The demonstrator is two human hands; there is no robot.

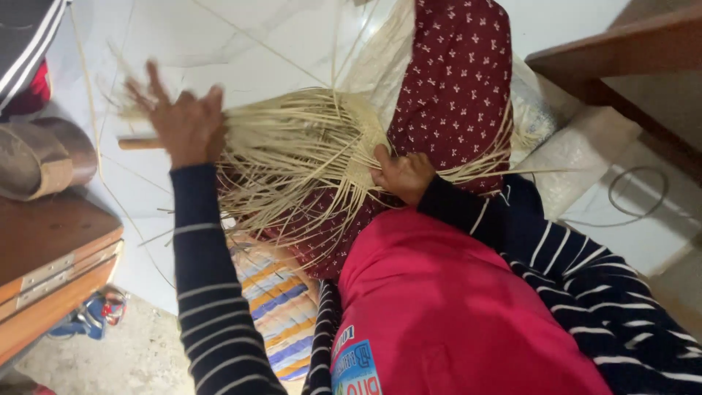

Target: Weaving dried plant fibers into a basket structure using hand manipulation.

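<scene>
Straw strips (292, 157), pale and thin, fan out over the lap in a loose sheaf, lying on a maroon patterned cloth (453, 80) that covers the legs. Near the middle of the sheaf they are already woven into a small tight patch, and from there the free ends spread left and toward the far side.

The left hand (183, 121) is at the left end of the fan with fingers spread open, palm pressed against the loose ends; it is blurred, so whether any strip is pinched between the fingers cannot be told. A short wooden stick (135, 143) pokes out just beside it on the left. The right hand (402, 174) is closed on the woven patch, thumb on top, pinning it against the cloth.

Judging by their look, the strips are very light, springy and brittle: they will bend in a gentle curve but are likely to crack if folded sharply, and smooth enough to slide out of the weave. The firm place to hold seems to be the woven patch, with single strips taken close to it, not at the tips.

Around this, a red bag (453, 307) lies near on the lap, a striped woven mat (278, 307) beneath it on the white tiled floor (256, 36). A wooden desk (44, 256) stands at the left edge, a wooden frame (621, 51) at the far right with a thin wire loop (636, 194) on the floor. Stray strips lie across the tiles, and the spread ends crowd the left hand.
</scene>
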